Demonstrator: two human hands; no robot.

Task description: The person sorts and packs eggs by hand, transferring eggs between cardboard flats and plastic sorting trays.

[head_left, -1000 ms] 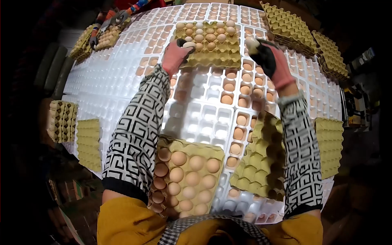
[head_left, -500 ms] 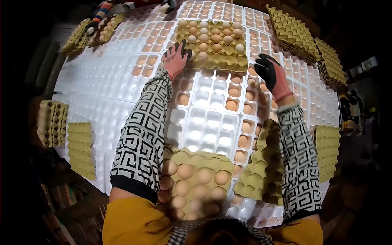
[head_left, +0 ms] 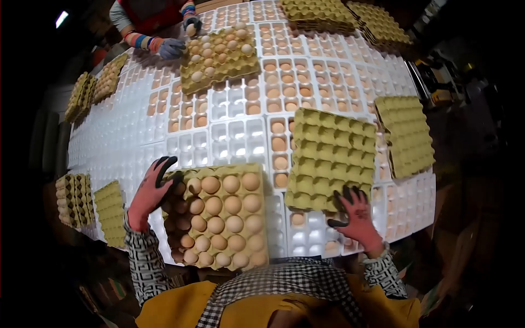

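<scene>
My left hand, in a pink glove with black fingertips, is curled round the far left corner of a pulp egg tray filled with brown eggs. Its thumb lies over the tray's rim; the undersides of the fingers are hidden. My right hand, gloved alike, has its fingers spread at the near edge of an empty pulp egg tray. Its fingertips touch that edge, while the thumb stands apart. White plastic egg packs lie beneath and beyond both trays, some pockets holding eggs.
Across the table a person's gloved hand is beside a partly filled tray; the other holds an egg. Stacked pulp trays stand at the back. More trays lie right, others left.
Both my hands have come back from the far partly filled tray to the nearer trays. The empty tray now lies flatter and farther forward. The view has shifted, showing more of the other person.
</scene>
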